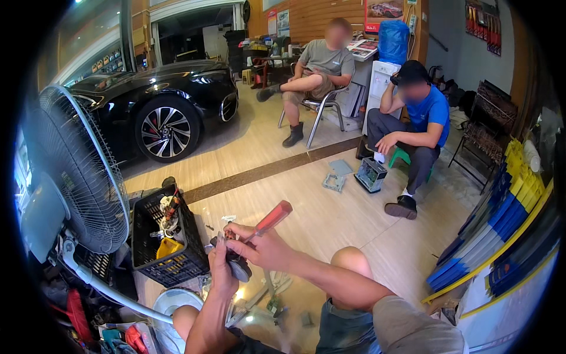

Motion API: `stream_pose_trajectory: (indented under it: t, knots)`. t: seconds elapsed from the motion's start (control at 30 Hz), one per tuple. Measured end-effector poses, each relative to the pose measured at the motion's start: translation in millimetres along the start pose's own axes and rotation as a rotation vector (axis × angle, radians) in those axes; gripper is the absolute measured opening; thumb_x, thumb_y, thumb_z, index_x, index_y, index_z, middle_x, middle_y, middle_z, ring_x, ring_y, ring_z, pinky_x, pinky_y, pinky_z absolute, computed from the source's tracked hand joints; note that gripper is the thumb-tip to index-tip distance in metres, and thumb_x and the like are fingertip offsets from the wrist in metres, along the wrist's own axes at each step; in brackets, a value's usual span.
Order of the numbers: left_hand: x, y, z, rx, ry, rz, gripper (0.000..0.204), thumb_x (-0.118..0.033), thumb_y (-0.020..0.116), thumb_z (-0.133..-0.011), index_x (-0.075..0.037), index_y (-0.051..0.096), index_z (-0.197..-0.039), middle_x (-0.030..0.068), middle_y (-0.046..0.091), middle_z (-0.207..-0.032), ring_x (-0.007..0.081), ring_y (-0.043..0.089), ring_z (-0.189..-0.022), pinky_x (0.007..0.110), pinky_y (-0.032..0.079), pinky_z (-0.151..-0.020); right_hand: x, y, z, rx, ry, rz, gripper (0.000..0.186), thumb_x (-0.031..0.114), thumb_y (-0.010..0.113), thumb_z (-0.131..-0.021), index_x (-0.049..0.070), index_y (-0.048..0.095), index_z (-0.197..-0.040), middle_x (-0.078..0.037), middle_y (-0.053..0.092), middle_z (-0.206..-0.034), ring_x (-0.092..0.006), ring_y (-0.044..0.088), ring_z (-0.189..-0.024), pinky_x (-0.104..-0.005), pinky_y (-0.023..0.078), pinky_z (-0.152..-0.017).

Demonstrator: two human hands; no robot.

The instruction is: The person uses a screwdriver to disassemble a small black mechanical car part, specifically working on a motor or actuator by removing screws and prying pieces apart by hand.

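In front of me, my left hand [221, 272] is closed around a small dark part [239, 266], most of which my fingers hide. My right hand [264, 249] meets it from the right, its fingers bent against the top of the same part. A screwdriver [274, 217] with a red see-through handle slants up out of my right hand, handle end free. Its shaft runs down into the fingers, where the tip is hidden. Loose pieces and a strip-like part [270, 284] lie on the floor beneath my hands.
A black plastic crate [171, 268] with parts stands left, beside a large standing fan [76, 171] and a pale bucket [171, 304]. Two people sit ahead; an opened metal-cased device [370, 175] lies by one. A black car [168, 109] stands behind, blue-yellow panels [495, 224] right.
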State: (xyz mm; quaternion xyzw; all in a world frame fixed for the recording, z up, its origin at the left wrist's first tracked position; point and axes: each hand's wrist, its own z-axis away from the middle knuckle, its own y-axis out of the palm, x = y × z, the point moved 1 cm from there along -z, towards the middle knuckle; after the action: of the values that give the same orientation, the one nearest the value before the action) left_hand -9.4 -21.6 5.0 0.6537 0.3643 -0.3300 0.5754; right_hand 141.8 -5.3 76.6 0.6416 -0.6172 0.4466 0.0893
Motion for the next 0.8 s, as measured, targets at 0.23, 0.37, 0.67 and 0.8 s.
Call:
stream_pose_trajectory:
  t: [0.23,0.37,0.67,0.8]
  knots:
    - [-10.1,6.9,5.0,-0.057,0.045,-0.055,0.052,-0.053,0.060,-0.091,-0.001,0.064,-0.093,0.0072,0.064,-0.082,0.0139,0.061,-0.068,0.028,0.050,-0.058,-16.2,10.8,4.9,-0.033,-0.021,-0.032,0.035,0.027,0.061,-0.093,0.005,0.059,-0.121,-0.021,0.065,-0.080,-0.0355,0.067,-0.073,-0.0400,0.052,-0.065]
    - [-3.3,1.9,2.3,-0.034,-0.077,-0.076,0.059,-0.058,0.058,-0.089,0.000,0.064,-0.094,0.0078,0.064,-0.083,0.0153,0.061,-0.069,0.029,0.050,-0.061,-21.3,4.7,2.7,-0.037,0.007,-0.002,0.034,0.027,0.059,-0.094,0.005,0.059,-0.120,-0.019,0.065,-0.077,-0.0346,0.066,-0.068,-0.0395,0.051,-0.063]
    - [-9.3,5.1,4.8,-0.057,-0.109,-0.155,0.059,-0.058,0.062,-0.088,0.001,0.062,-0.093,0.0071,0.062,-0.076,0.0167,0.061,-0.063,0.030,0.051,-0.057,-12.9,4.1,16.0,-0.041,0.173,-0.068,0.035,0.028,0.060,-0.096,0.005,0.059,-0.121,-0.014,0.064,-0.072,-0.0201,0.063,-0.062,-0.0325,0.049,-0.059]
    - [-11.9,7.6,-0.1,-0.014,-0.080,-0.246,0.050,-0.052,0.064,-0.089,-0.002,0.062,-0.089,0.0037,0.060,-0.073,0.0129,0.058,-0.060,0.027,0.046,-0.053,-5.1,4.1,25.3,-0.099,0.198,-0.127,0.038,0.029,0.062,-0.094,0.005,0.058,-0.123,-0.016,0.065,-0.072,-0.0251,0.065,-0.062,-0.0342,0.048,-0.058]
